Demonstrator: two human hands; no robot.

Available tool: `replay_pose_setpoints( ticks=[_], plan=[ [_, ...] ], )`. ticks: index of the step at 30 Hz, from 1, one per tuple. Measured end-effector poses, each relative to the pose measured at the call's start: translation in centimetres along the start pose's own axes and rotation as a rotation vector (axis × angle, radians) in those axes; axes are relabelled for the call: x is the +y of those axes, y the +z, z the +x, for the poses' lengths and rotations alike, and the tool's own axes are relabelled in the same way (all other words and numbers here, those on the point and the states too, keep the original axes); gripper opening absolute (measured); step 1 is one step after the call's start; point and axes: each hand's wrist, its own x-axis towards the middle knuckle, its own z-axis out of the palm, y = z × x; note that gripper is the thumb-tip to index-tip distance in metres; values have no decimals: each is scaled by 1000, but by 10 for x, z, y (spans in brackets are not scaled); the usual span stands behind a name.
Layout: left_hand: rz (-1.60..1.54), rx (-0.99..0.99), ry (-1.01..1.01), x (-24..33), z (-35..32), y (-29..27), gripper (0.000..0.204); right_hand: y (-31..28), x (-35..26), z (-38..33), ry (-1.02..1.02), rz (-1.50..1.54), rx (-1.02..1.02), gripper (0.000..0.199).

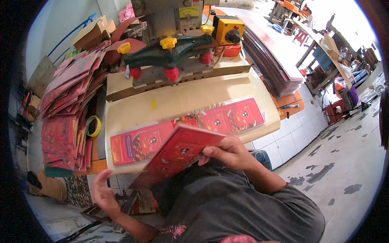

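Red printed card sleeve (pixel 178 152) gripped at right edge by right hand (pixel 227 152). Long red printed strip in clear wrap (pixel 227 117) laid flat across cream machine bed (pixel 170 101). Red printed sheets (pixel 65 109) piled at left. Brown cardboard boxes (pixel 91 32) stacked behind.

A big grey machine with a dark green metal arm and yellow knobs (pixel 168 54) stands at twelve o'clock. Just beside it, toward one o'clock, sits a yellow box with a black knob (pixel 228 30). A tall heap of red printed card sheets (pixel 67 107) leans at nine o'clock, with a roll of yellow tape (pixel 93 126) near it. Dark flat sheets in a stack (pixel 269 60) lie at two o'clock. Grey patchy floor (pixel 344 162) spreads at four o'clock.
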Motion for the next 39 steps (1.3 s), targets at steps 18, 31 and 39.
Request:
replay_pose_setpoints(
  ticks=[18, 31, 39],
  plan=[
    [-149, 266, -25, -16, 70, -50, 28, 4, 16, 5, 193, 17, -230, 34],
    [-445, 727, 125, -2, 125, -144, 65, 4, 14, 10, 144, 128, -386, 60],
    [-722, 929, -168, -11, 117, -25, 57, 3, 2, 13, 129, 87, -85, 20]
  ],
)
